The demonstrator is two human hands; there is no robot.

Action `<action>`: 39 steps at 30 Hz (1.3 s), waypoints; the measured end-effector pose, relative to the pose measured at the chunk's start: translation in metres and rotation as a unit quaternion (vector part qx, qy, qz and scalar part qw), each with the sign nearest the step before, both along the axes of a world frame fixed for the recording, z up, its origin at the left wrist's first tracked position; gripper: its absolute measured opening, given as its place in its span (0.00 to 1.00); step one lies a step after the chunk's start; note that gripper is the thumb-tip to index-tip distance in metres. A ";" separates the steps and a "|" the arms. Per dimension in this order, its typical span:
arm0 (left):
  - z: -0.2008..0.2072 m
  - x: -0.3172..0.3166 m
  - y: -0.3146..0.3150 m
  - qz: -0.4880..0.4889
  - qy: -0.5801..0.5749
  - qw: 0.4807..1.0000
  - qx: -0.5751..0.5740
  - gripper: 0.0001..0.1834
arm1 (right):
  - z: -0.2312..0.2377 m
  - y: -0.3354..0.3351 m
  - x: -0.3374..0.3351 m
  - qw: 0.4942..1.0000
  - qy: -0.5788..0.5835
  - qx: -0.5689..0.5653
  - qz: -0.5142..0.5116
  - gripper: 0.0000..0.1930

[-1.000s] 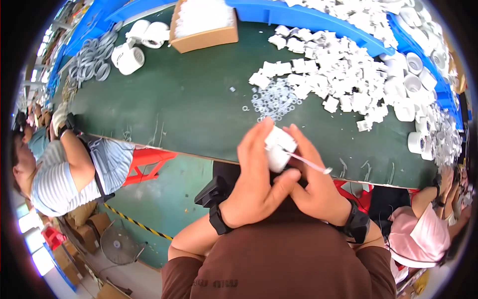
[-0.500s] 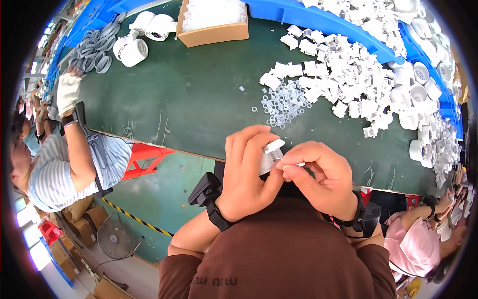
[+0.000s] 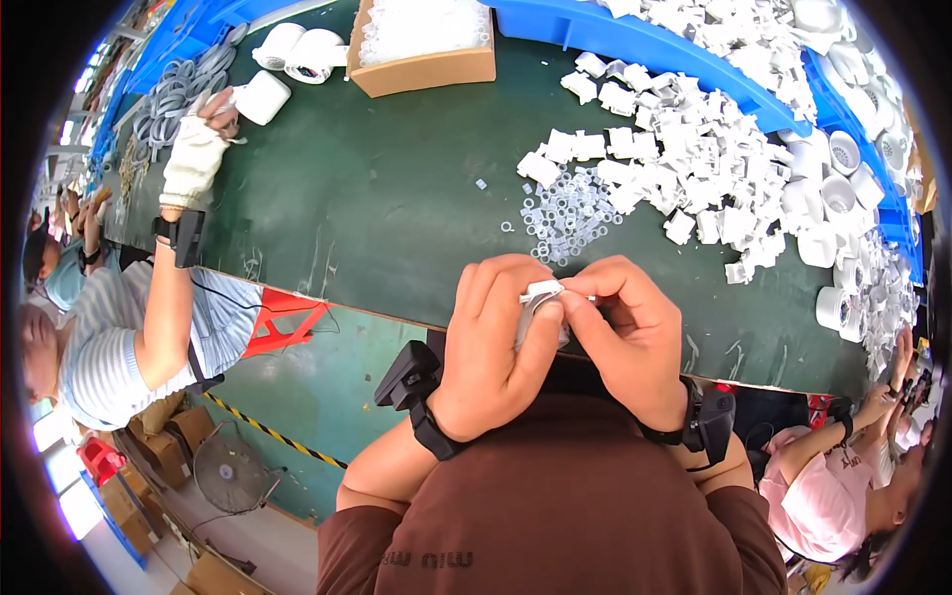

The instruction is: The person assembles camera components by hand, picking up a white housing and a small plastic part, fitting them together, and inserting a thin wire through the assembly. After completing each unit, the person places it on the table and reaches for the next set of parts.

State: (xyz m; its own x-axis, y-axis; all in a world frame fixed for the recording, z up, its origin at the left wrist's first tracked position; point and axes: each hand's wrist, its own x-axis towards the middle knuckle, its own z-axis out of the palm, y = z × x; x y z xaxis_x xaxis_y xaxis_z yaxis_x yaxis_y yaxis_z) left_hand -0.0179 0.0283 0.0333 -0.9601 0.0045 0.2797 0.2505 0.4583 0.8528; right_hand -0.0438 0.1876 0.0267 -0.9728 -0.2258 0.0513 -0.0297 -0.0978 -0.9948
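Observation:
My left hand (image 3: 501, 347) and my right hand (image 3: 630, 332) are pressed together just in front of the table's near edge. Both grip one small white plastic fitting (image 3: 541, 294); only its top rim shows between my thumbs and fingers. A thin white stick pokes out of it to the right, under my right forefinger. A black band sits on each wrist. Beyond my hands, on the green table (image 3: 377, 198), lies a patch of small clear plastic rings (image 3: 567, 216).
A heap of white plastic parts (image 3: 694, 149) covers the table's right side, with white round cups (image 3: 838, 198) further right. A cardboard box (image 3: 421, 45) and blue bins (image 3: 635, 40) stand at the back. A gloved hand (image 3: 193, 159) of a person at the left reaches onto the table. Another person sits at the lower right.
My hands have closed more tightly over the white fitting, so less of it shows. The person at the left has reached a gloved hand further onto the table.

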 end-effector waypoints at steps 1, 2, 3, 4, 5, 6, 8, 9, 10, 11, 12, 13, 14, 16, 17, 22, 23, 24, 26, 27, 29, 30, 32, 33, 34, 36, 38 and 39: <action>0.000 -0.001 0.000 -0.013 -0.005 1.000 0.008 0.08 | 0.001 0.002 -0.001 1.000 0.001 0.003 -0.003 0.08; -0.001 -0.002 -0.001 -0.016 -0.003 1.000 0.012 0.08 | 0.001 0.004 -0.002 0.999 0.020 0.020 0.017 0.08; -0.003 -0.001 -0.001 -0.012 -0.002 0.999 0.030 0.08 | 0.003 0.007 -0.002 0.998 0.039 0.038 0.036 0.09; -0.003 0.000 -0.002 -0.005 -0.002 0.999 0.048 0.09 | 0.008 0.011 -0.005 0.998 0.040 0.042 0.034 0.09; -0.005 0.001 -0.003 0.009 0.004 0.999 0.045 0.09 | 0.014 0.018 -0.012 0.993 0.034 0.057 0.099 0.09; -0.005 0.001 -0.003 0.007 0.005 0.999 0.049 0.09 | 0.020 0.026 -0.019 0.984 0.026 0.072 0.163 0.10; -0.005 0.000 -0.004 0.014 0.017 0.999 0.026 0.08 | 0.027 0.038 -0.036 0.969 0.109 0.200 0.090 0.12; -0.003 -0.001 -0.003 0.016 0.020 0.999 0.029 0.08 | 0.026 0.045 -0.050 0.923 0.220 0.312 0.044 0.13; -0.002 0.000 -0.004 0.006 0.015 1.000 0.018 0.07 | 0.025 0.050 -0.063 0.851 0.325 0.413 -0.003 0.14; -0.001 0.000 -0.004 -0.004 0.010 1.000 0.007 0.07 | 0.023 0.051 -0.072 0.849 0.327 0.415 -0.004 0.14; -0.001 0.000 -0.004 -0.004 0.012 1.000 0.008 0.07 | 0.020 0.051 -0.079 0.810 0.366 0.459 0.012 0.15; -0.001 0.000 -0.004 -0.007 0.022 1.000 0.004 0.07 | 0.017 0.052 -0.083 0.766 0.403 0.500 0.027 0.16; -0.002 0.000 -0.005 -0.010 0.032 0.999 -0.001 0.07 | 0.013 0.052 -0.086 0.764 0.405 0.501 0.027 0.16; -0.002 0.003 -0.006 -0.006 0.022 1.000 0.014 0.07 | 0.006 0.053 -0.090 0.736 0.424 0.528 -0.004 0.16; -0.003 0.004 -0.006 -0.003 0.009 1.000 0.028 0.07 | 0.005 0.056 -0.092 0.738 0.417 0.530 -0.005 0.15; -0.005 0.012 -0.009 0.007 -0.017 0.998 0.066 0.07 | 0.020 0.070 -0.081 0.801 0.367 0.473 -0.015 0.13; -0.005 0.014 -0.009 0.005 -0.037 0.996 0.082 0.07 | 0.021 0.072 -0.077 0.896 0.250 0.367 0.000 0.11; -0.005 0.014 -0.008 0.006 -0.038 0.996 0.082 0.07 | 0.022 0.074 -0.071 0.961 0.124 0.248 0.014 0.09; -0.004 0.012 -0.004 -0.021 -0.036 0.988 0.151 0.07 | 0.040 0.063 -0.043 0.985 -0.025 0.158 0.068 0.08; -0.004 0.011 -0.002 -0.021 -0.038 0.988 0.150 0.07 | 0.036 0.056 -0.032 0.986 -0.003 0.144 0.089 0.09; -0.001 0.010 0.004 -0.087 -0.025 0.977 0.194 0.07 | 0.030 0.044 -0.012 0.987 0.004 0.114 0.113 0.13; 0.001 0.012 0.006 -0.090 -0.029 0.977 0.192 0.07 | 0.029 0.037 -0.005 0.991 -0.072 0.067 0.093 0.14; 0.002 0.013 0.010 -0.060 -0.068 0.976 0.196 0.07 | 0.019 0.030 -0.001 0.995 -0.068 -0.026 0.071 0.16; 0.001 0.013 0.009 -0.058 -0.066 0.978 0.191 0.08 | 0.014 0.028 0.002 0.995 -0.069 -0.028 0.071 0.16; 0.000 0.015 0.008 -0.057 -0.067 0.978 0.189 0.08 | 0.007 0.025 0.004 0.998 0.023 0.040 0.049 0.18; -0.001 0.017 0.007 -0.049 -0.064 0.979 0.188 0.08 | 0.005 0.023 0.005 0.987 0.115 0.106 0.026 0.20; 0.000 0.018 0.005 -0.045 -0.068 0.980 0.182 0.08 | 0.007 0.022 0.003 0.961 0.193 0.196 0.039 0.23; 0.001 0.018 0.005 -0.042 -0.073 0.980 0.178 0.08 | 0.008 0.022 0.003 0.942 0.232 0.240 0.045 0.24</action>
